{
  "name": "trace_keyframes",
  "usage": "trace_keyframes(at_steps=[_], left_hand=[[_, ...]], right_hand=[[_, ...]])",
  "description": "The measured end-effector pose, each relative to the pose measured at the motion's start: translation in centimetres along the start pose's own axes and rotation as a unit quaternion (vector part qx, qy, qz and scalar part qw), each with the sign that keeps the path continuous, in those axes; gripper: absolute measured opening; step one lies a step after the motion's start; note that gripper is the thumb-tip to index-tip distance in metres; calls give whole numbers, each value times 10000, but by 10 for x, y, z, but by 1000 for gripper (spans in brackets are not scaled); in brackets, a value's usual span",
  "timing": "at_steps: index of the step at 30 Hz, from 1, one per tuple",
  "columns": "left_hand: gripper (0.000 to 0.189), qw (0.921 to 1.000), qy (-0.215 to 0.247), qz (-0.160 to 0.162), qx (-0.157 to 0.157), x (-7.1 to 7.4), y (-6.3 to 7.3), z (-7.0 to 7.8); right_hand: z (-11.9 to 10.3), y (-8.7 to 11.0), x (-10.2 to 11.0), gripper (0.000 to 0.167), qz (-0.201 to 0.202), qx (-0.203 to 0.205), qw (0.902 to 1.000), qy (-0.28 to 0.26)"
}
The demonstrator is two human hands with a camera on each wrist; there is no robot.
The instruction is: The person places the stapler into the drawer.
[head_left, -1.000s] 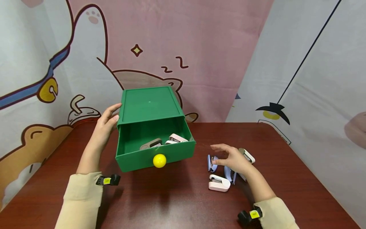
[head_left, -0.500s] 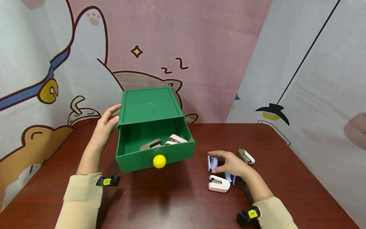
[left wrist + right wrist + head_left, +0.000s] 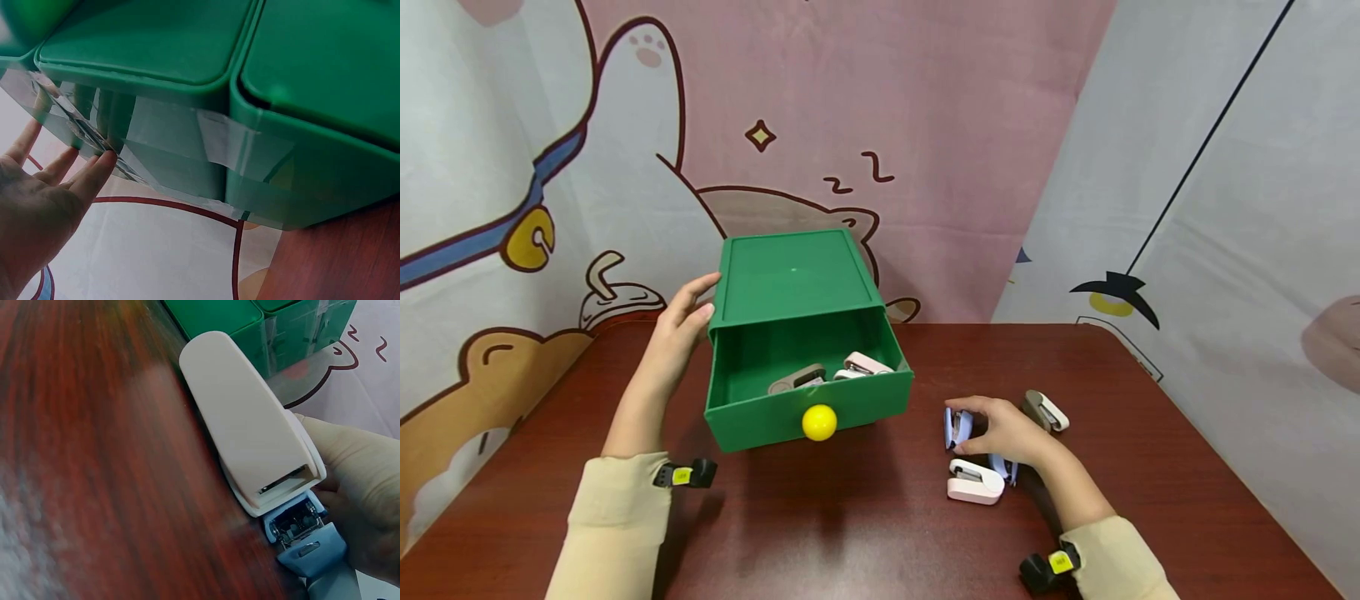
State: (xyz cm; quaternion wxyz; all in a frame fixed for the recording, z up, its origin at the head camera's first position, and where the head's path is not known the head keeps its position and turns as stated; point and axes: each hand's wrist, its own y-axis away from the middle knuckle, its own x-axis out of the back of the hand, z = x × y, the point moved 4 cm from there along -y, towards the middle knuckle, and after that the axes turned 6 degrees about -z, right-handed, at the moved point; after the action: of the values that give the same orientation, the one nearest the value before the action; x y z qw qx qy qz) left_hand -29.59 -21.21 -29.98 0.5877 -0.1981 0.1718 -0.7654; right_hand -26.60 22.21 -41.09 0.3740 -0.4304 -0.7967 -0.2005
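My left hand [image 3: 681, 325] lies with its extended fingers against the left side of a green drawer box [image 3: 793, 275]. In the left wrist view, its fingertips touch the clear tape on the box wall. My right hand [image 3: 1003, 429] pinches a light blue stapler [image 3: 957, 427] between thumb and fingers, down on the table. Just in front of that hand lies a pale pink stapler [image 3: 976, 482]. A second blue stapler [image 3: 1004, 469] is partly hidden under the hand. Beyond the knuckles sits a brown-and-white stapler [image 3: 1045, 411].
The box's drawer [image 3: 737, 423] is pulled out, its yellow knob [image 3: 819, 422] facing me. Inside lie a grey-brown stapler [image 3: 797, 379] and a pink-and-white stapler [image 3: 865, 364]. All this is on a dark red wooden table [image 3: 850, 533], with a printed curtain [image 3: 955, 167] behind.
My right hand has come down and left onto the light blue stapler, its thumb and fingers now at the stapler's two ends. The left hand and the box have stayed in place.
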Motion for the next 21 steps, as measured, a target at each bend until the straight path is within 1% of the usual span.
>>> trace_keyframes(at_steps=[5,11,15,21], left_hand=[[45,10000,-5,-16,7,0,0,1],[46,10000,-20,-19,-13,0,-1,0],[46,10000,-8,-21,-26,0,-1,0],[45,10000,17,-9,-21,0,0,0]], right_hand=[[0,0,2,61,255,7,9996,-97],[-7,0,10,61,739,46,9970,-205],[-17,3,19,60,1078,166,9936,-309],[-38,8,33,58,1559,436,9867,-110]])
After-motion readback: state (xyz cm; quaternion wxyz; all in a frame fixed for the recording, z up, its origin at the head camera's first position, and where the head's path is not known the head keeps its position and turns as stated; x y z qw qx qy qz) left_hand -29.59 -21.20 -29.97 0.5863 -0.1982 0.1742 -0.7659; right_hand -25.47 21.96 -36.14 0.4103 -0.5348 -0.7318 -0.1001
